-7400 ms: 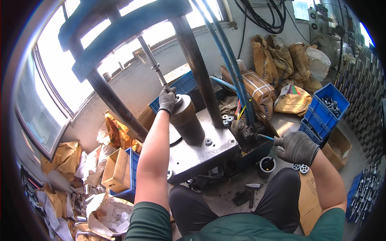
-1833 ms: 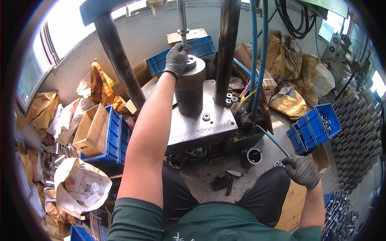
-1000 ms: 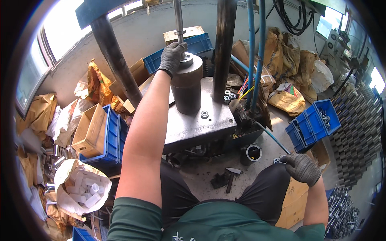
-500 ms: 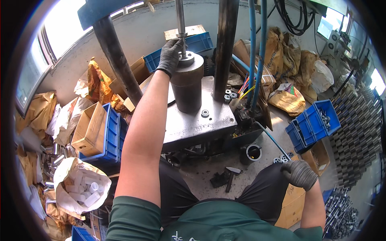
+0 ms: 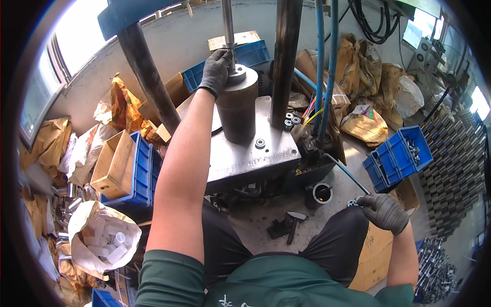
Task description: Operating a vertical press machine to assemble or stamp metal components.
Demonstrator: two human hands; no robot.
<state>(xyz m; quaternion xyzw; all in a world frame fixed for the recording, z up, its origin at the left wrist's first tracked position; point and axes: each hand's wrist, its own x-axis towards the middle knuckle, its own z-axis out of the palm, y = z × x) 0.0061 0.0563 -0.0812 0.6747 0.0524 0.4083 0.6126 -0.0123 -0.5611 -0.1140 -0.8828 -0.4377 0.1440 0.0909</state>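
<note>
Head view, and the gloved right hand (image 5: pixel 386 212) had its fingers closed round the lever (image 5: pixel 349 175). Up top, the left hand (image 5: pixel 215 71) was at the rod (image 5: pixel 228 25), fingertips just under its collar; how tightly they gripped, you couldn't tell. That rod stood above the dark ring (image 5: pixel 237 78) on top of the metal cylinder (image 5: pixel 238 117), between the press columns (image 5: pixel 286 61). It looked like a lining-up step; the next move seemed to call for an upright rod, a controlled lever stroke and fingers clear.
</note>
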